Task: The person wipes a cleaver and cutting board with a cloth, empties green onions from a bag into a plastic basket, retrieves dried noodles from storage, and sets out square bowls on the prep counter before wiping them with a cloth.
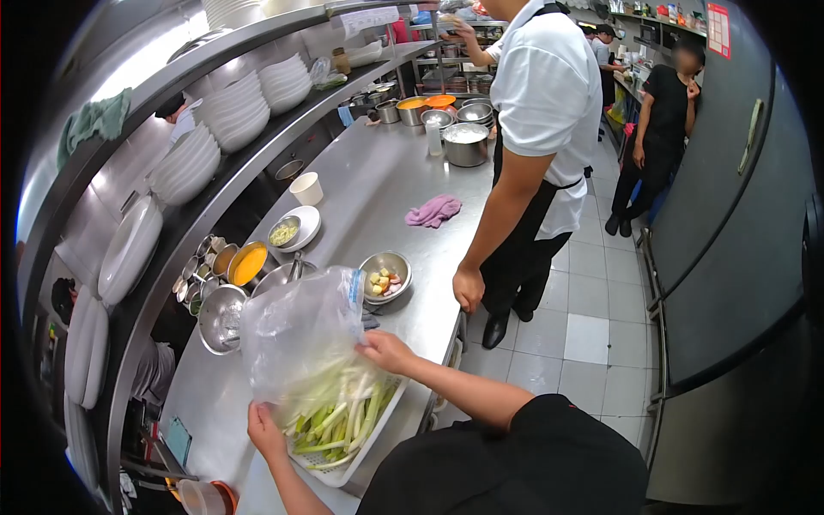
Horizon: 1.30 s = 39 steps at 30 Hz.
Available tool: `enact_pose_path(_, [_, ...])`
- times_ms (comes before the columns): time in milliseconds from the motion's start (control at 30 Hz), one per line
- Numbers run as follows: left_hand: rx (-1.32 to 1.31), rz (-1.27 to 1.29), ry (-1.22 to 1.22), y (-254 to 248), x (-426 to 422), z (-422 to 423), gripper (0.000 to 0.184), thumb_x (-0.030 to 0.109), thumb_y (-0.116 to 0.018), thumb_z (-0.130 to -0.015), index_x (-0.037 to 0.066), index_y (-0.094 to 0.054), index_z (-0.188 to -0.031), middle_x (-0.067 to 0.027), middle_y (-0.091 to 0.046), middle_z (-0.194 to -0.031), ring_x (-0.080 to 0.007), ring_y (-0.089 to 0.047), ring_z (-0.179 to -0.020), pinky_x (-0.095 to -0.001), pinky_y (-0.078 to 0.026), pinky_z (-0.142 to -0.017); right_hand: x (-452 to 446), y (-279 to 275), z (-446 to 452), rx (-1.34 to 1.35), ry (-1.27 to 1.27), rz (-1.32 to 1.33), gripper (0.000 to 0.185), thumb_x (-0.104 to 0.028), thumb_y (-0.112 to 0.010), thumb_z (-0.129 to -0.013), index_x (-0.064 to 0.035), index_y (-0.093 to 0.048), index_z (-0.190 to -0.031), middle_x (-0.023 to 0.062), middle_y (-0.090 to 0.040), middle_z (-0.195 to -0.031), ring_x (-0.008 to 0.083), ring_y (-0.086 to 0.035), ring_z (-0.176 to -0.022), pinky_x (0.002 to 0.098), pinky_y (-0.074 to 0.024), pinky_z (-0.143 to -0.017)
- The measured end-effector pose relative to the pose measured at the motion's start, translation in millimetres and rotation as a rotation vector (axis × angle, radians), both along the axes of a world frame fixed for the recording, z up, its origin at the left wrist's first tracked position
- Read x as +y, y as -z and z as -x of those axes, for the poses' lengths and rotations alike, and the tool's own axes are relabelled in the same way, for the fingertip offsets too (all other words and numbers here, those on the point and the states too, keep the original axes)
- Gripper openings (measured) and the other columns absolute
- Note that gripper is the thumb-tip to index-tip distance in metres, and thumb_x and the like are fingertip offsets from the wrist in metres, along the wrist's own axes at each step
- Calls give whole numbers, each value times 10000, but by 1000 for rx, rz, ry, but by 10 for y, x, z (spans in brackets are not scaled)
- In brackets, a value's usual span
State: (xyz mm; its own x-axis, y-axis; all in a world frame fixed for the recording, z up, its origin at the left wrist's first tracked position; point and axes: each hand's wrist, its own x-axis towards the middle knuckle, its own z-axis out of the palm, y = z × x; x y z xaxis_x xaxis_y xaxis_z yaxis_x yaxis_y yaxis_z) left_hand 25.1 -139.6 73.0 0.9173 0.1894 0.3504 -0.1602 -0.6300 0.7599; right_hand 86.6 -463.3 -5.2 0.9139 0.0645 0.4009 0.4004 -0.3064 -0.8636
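A clear plastic bag [296,322] is spread above a white plastic basket [378,429]. Inside the basket lie pale green and white stalks that look like spring onions or leeks [343,421]; the bag hides their far part. My left hand [267,432] pinches the bag's near left edge beside the basket. On the opposite side, my right hand [386,352] grips the bag's right edge. Just beyond it, a metal bowl [400,268] holds cut pieces of food.
An orange-filled pot [250,263], an empty-looking metal bowl [221,318] and a pink cloth [433,210] are on the steel counter [369,180]. Stacked dishes [184,163] line the left shelf. A person in a white shirt [549,94] stands close on the right.
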Motion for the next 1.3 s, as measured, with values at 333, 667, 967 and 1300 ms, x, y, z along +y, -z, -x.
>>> enact_pose_path(333, [158,-230,-13,346,-315,-350,238,203,-554,-915,-24,-621,-940,-138,-635,-756,-277,-577,-721,-385,-458,-690,12,217,-39,-131,0,17,239,-260,-626,-894,-22,-613,-884,188,-621,-926,393,-588,-889,469,-465,-775])
enact_pose_path(667, [54,-600,-214,785,-703,-47,242,181,-620,-805,-40,-677,-884,-251,-651,-924,-437,-554,-919,-507,-410,-850,-12,164,-17,-206,0,6,152,-168,-621,-829,-18,-600,-847,168,-629,-915,378,-597,-921,473,-476,-806])
enact_pose_path(967, [34,-589,-240,794,-754,-52,205,148,-627,-824,-49,-684,-825,-236,-635,-862,-427,-556,-903,-504,-413,-837,-33,213,-41,-237,-9,13,133,-140,-614,-812,-28,-583,-875,158,-599,-927,376,-583,-933,477,-466,-809])
enact_pose_path(1300, [139,-633,-297,807,-749,-75,177,103,-632,-830,-64,-683,-860,-249,-655,-896,-433,-577,-898,-504,-420,-825,-92,143,10,-191,-43,-9,131,-111,-599,-796,-16,-601,-887,162,-597,-964,359,-577,-970,454,-457,-868])
